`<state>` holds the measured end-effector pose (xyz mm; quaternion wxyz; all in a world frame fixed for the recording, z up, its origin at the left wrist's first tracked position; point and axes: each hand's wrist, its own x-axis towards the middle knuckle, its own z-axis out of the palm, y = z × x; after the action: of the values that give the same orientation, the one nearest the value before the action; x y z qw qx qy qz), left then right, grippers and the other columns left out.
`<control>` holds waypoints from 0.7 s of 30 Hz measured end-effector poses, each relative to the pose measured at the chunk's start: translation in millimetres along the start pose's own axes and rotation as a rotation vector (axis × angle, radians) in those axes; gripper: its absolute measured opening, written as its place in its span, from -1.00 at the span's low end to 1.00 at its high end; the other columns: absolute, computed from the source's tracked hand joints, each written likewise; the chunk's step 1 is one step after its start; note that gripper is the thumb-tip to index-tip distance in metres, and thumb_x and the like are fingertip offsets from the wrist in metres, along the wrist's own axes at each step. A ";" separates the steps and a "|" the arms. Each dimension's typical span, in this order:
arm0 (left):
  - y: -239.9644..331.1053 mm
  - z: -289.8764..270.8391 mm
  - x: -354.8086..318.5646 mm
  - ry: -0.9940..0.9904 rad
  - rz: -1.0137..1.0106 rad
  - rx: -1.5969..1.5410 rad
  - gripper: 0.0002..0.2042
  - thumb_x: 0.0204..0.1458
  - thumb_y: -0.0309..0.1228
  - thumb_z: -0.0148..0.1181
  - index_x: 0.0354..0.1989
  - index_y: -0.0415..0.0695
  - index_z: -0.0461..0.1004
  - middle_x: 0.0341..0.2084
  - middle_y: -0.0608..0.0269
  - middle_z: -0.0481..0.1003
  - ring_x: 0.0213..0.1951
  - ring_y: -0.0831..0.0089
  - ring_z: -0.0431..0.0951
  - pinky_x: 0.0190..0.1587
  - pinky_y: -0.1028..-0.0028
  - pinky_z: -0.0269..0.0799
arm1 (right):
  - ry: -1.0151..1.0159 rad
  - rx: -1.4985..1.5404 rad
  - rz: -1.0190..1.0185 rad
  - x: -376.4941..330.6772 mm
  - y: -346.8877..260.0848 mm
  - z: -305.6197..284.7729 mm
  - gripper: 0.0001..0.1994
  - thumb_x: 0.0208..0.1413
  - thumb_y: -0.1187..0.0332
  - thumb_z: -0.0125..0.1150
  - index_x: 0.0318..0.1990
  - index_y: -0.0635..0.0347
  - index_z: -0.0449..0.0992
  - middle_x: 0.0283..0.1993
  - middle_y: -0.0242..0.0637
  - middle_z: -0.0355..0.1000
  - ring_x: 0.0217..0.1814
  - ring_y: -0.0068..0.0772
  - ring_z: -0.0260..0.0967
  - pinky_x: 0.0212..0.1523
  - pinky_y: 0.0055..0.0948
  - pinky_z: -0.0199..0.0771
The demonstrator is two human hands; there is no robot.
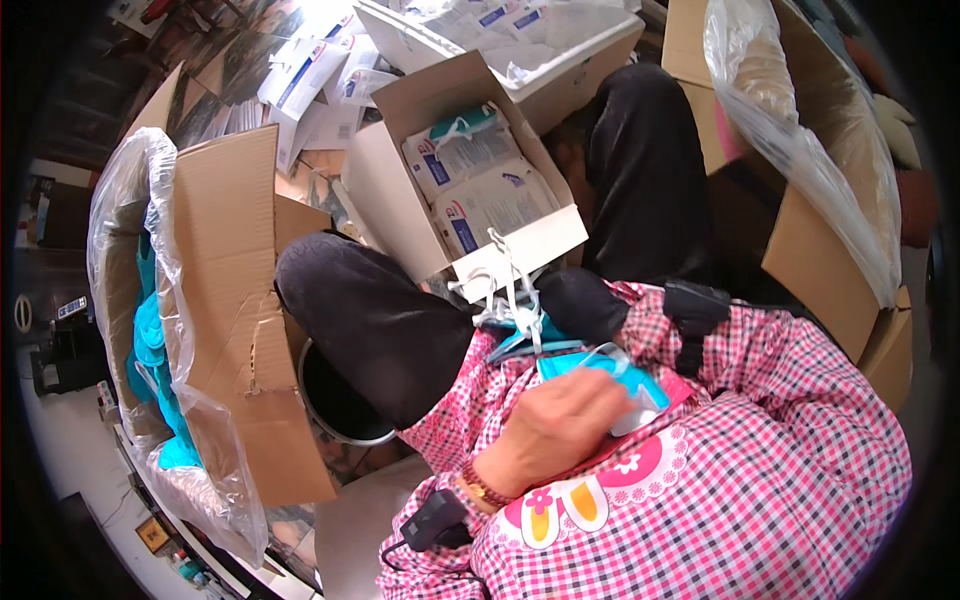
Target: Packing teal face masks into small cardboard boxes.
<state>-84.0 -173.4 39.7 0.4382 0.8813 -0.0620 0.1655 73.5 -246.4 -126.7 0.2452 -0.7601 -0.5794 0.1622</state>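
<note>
My left hand (pixel 555 425), bare with a bracelet at the wrist, is closed on a light-blue face mask (pixel 600 372) in my lap; its fingers are slightly blurred. Thin pale ear loops show by that mask. Just beyond, my right hand (pixel 582 303) appears to be in a dark covering, rounded like a fist. Several blue face masks (pixel 530 335) stick out at its fingertip side, with white ear loops (pixel 500 275) trailing over the box flap. The right fingers themselves cannot be made out.
An open carton (pixel 512 255) holding white mask packs (pixel 495 205) stands between my knees. At left, a plastic-lined box (pixel 230 300) contains blue masks (pixel 150 340). A dark round bin (pixel 345 395) sits beside it. Another lined carton (pixel 830 260) is at right; a white tub (pixel 580 70) stands ahead.
</note>
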 end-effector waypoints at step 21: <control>-37.9 -6.5 -0.8 0.083 -0.336 0.487 -0.85 0.05 -0.42 0.33 -0.43 -0.14 0.45 -0.55 0.19 0.35 -0.54 0.23 0.50 -0.53 0.33 0.36 | 0.079 0.348 0.286 2.8 -34.6 -70.1 -0.70 -0.01 0.64 0.14 -0.10 0.29 0.62 -0.25 -0.01 0.60 -0.20 -0.32 0.61 -0.18 -0.42 0.55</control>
<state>-76.7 -145.2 14.6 0.2375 0.9508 0.1444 0.1366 83.8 -249.5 -49.3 0.3698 -0.7865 -0.4192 0.2627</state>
